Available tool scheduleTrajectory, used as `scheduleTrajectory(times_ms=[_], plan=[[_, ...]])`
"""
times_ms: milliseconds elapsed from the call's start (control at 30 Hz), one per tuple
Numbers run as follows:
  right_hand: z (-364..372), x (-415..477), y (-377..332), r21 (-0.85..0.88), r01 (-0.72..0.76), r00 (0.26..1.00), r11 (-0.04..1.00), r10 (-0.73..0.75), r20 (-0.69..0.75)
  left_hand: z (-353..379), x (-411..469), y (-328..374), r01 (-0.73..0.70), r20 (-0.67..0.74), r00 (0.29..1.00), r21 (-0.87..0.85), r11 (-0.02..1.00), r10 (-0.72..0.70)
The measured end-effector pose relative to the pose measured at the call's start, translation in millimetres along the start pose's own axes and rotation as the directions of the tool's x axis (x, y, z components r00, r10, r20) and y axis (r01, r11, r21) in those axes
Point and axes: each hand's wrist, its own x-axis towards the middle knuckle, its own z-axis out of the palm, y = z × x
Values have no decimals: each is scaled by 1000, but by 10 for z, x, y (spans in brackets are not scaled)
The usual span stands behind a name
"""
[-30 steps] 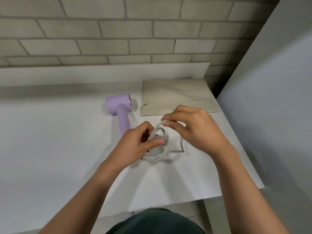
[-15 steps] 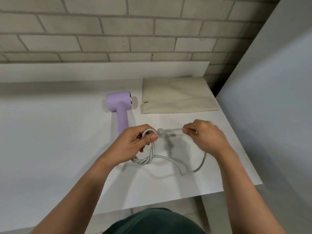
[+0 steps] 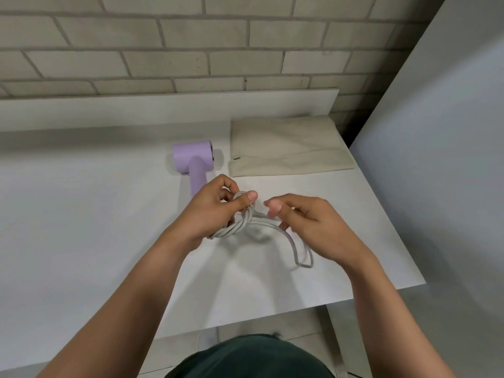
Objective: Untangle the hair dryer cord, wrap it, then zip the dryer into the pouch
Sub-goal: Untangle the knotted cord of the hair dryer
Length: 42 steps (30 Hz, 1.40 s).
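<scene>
A lilac hair dryer (image 3: 194,162) lies on the white table (image 3: 81,219), head toward the wall, handle pointing at me. Its pale grey cord (image 3: 236,226) is bunched in a twisted coil just below the handle. My left hand (image 3: 215,211) is closed on that coil, thumb pressed on top. My right hand (image 3: 308,227) is beside it to the right, fingers pinching a strand of the cord that runs from the coil. A loose loop of cord (image 3: 302,257) trails under my right hand. The beige fabric pouch (image 3: 286,147) lies flat behind, to the right of the dryer.
A brick wall and a low white ledge (image 3: 169,107) back the table. A grey panel (image 3: 436,148) stands along the right side. The table's front edge and right corner (image 3: 420,279) are near my right forearm.
My right hand has come back left toward the coil after pulling a strand out to the right. The free loop now lies closer under my right wrist. The left hand keeps its hold.
</scene>
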Motion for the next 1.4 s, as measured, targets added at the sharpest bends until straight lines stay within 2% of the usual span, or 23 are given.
scheduleTrajectory(times_ms=[67, 100, 167, 233, 433, 567, 767, 867, 1000, 1233, 1400], plan=[[50, -144, -171, -27, 38, 990, 999, -34, 134, 28, 19, 12, 33, 4, 999, 41, 999, -34], [89, -177, -178, -75, 47, 990, 996, -37, 134, 33, 22, 20, 45, 15, 999, 64, 997, -46], [150, -171, -132, -101, 39, 999, 994, -36, 39, 31, 26, 36, 63, 48, 997, 81, 995, -67], [202, -147, -113, -43, 27, 998, 999, -30, -62, 11, 33, 49, 54, 65, 996, 67, 996, -58], [243, -74, -119, 74, 0, 980, 997, 14, -196, -79, -125, 41, -135, -96, 986, -21, 991, 132], [176, -32, -136, 105, 34, 973, 994, -8, -232, -195, -393, 12, -231, 97, 968, -5, 973, 231], [199, 27, -233, 93, 74, 974, 993, -52, -222, -223, -356, 94, -341, 82, 939, 121, 932, 333], [141, 58, -264, 27, 49, 976, 998, -42, -216, -266, -332, 118, -333, 124, 940, 138, 933, 318], [134, 116, -290, -24, 56, 974, 998, -60, -217, -272, -300, 141, -332, 124, 938, 48, 942, 324], [192, 212, -314, 222, 14, 980, 975, 32, -198, -386, -234, 168, -276, 209, 939, -8, 961, 272], [265, 263, -419, 188, 47, 969, 981, 1, -248, -460, -200, 102, -265, 189, 944, -65, 962, 272]])
